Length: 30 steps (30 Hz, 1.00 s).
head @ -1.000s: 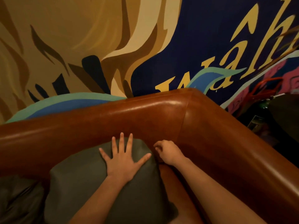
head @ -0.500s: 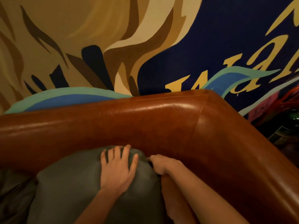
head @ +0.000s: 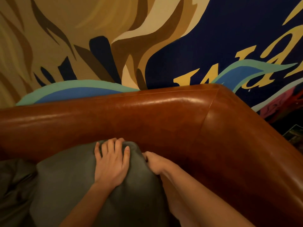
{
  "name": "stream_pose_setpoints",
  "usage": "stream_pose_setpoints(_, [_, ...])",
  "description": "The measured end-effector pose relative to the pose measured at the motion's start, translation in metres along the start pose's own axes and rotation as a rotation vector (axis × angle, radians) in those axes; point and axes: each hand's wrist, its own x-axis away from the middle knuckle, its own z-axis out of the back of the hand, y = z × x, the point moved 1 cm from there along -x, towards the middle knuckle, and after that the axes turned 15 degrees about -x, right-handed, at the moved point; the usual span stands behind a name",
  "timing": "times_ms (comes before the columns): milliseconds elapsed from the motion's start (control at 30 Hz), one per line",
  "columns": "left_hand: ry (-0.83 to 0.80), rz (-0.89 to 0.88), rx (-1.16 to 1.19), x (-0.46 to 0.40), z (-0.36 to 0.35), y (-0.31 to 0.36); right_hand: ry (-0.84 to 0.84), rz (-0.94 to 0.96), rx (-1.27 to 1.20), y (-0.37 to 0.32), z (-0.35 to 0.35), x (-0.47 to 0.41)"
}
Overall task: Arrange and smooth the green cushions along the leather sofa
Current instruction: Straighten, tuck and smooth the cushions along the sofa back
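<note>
A dull green cushion (head: 68, 182) leans against the back of the brown leather sofa (head: 147, 115), in its right-hand corner. My left hand (head: 111, 163) lies on the cushion's upper right part, fingers together and curled over its top edge. My right hand (head: 152, 163) is closed on the cushion's right edge, between the cushion and the sofa's armrest; its fingertips are hidden in the fabric. A second green cushion (head: 13, 185) sits further left, creased and partly out of frame.
The sofa's armrest (head: 255, 161) runs down the right side, close to my right forearm. A painted mural wall (head: 147, 38) rises directly behind the sofa back. Dark clutter (head: 293, 135) lies beyond the armrest at far right.
My left hand went from flat with spread fingers to fingers together, curling over the cushion's top. My right hand closed onto the cushion's right edge. The view shifted slightly left and closer.
</note>
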Motion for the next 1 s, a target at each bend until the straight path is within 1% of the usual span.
stream_pose_setpoints(67, [-0.006, 0.020, 0.012, -0.001, 0.000, -0.006, -0.024, 0.033, -0.072, -0.003, -0.003, -0.003])
stream_pose_setpoints(100, [-0.015, 0.026, 0.019, -0.001, 0.000, -0.009, 0.001, 0.053, -0.091, -0.004, -0.001, -0.001])
stream_pose_setpoints(133, [-0.027, 0.034, 0.030, -0.001, -0.001, -0.012, 0.064, 0.094, -0.097, -0.004, 0.005, 0.000])
stream_pose_setpoints(233, [-0.079, 0.075, 0.066, -0.001, -0.003, -0.017, 0.401, 0.229, 0.044, -0.008, 0.040, 0.010])
stream_pose_setpoints(267, [-0.087, 0.085, 0.066, 0.001, -0.004, -0.015, 0.446, 0.254, 0.120, -0.009, 0.051, 0.013])
stream_pose_setpoints(300, [-0.095, 0.089, 0.062, 0.002, -0.003, -0.013, 0.427, 0.242, 0.179, -0.011, 0.057, 0.015])
stream_pose_setpoints(333, [-0.105, 0.088, 0.056, 0.002, -0.003, -0.010, 0.388, 0.195, 0.179, -0.012, 0.060, 0.016])
stream_pose_setpoints(367, [-0.115, 0.083, 0.051, 0.002, -0.002, -0.007, 0.353, 0.138, 0.116, -0.011, 0.062, 0.014])
stream_pose_setpoints(433, [-0.117, 0.070, 0.069, -0.002, 0.000, -0.002, 0.273, 0.010, -0.128, -0.013, 0.064, 0.011])
stream_pose_setpoints(500, [-0.103, 0.098, 0.133, -0.008, 0.003, 0.000, 0.188, -0.152, -0.334, -0.017, 0.070, 0.009])
stream_pose_setpoints(533, [-0.091, 0.126, 0.160, -0.011, 0.005, 0.001, 0.146, -0.203, -0.370, -0.020, 0.073, 0.008])
stream_pose_setpoints(567, [-0.080, 0.147, 0.173, -0.013, 0.007, 0.002, 0.100, -0.226, -0.339, -0.022, 0.076, 0.007])
stream_pose_setpoints(667, [-0.037, 0.168, 0.192, -0.017, 0.011, 0.004, 0.053, -0.186, -0.171, -0.026, 0.074, 0.002])
stream_pose_setpoints(767, [0.016, 0.150, 0.216, -0.019, 0.016, 0.002, 0.014, -0.115, -0.065, -0.026, 0.075, 0.002])
stream_pose_setpoints(833, [0.050, 0.119, 0.206, -0.021, 0.018, 0.001, 0.014, -0.058, -0.041, -0.029, 0.079, 0.005])
stream_pose_setpoints(900, [0.077, 0.096, 0.204, -0.024, 0.019, 0.001, 0.098, 0.008, -0.056, -0.030, 0.084, 0.007])
stream_pose_setpoints(1000, [0.104, 0.091, 0.213, -0.025, 0.020, 0.004, 0.318, 0.157, -0.079, -0.025, 0.084, 0.008])
